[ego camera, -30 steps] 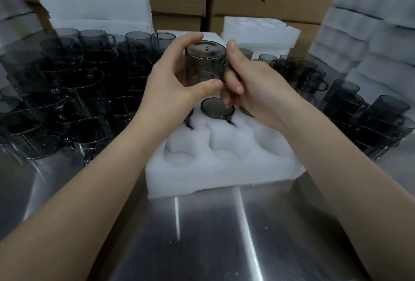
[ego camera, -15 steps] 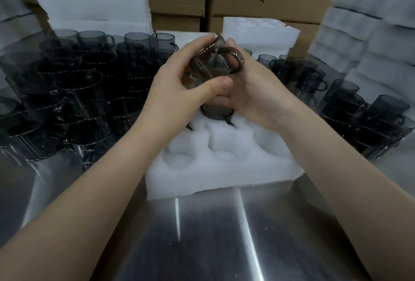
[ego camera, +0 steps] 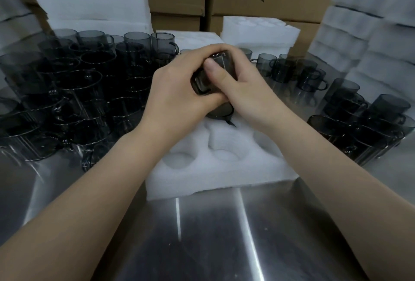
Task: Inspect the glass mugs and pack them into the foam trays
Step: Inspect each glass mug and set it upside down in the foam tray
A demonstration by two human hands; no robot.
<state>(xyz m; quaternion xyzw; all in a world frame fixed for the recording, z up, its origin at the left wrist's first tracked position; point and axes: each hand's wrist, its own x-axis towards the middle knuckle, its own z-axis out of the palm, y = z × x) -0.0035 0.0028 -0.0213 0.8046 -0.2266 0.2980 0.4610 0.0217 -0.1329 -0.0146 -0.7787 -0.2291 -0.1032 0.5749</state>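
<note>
Mug [ego camera: 202, 82]: centre of frame, clasped between both hands, just above the foam tray [ego camera: 213, 173].
Left hand [ego camera: 177, 94]: fingers curled round it from the left.
Right hand [ego camera: 247, 92]: wraps it from the right, thumb across its front.
Loose mugs [ego camera: 85, 92]: crowded at frame left and right.

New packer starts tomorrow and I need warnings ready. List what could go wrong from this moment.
1. The left hand and right hand grip the mug right above a packed mug in the tray; a slip could crack glass on glass.
2. The stacked mugs stand close to the left forearm; a careless swing might topple them.
3. Fingers cover much of the mug, so a flaw may go unseen.
</note>
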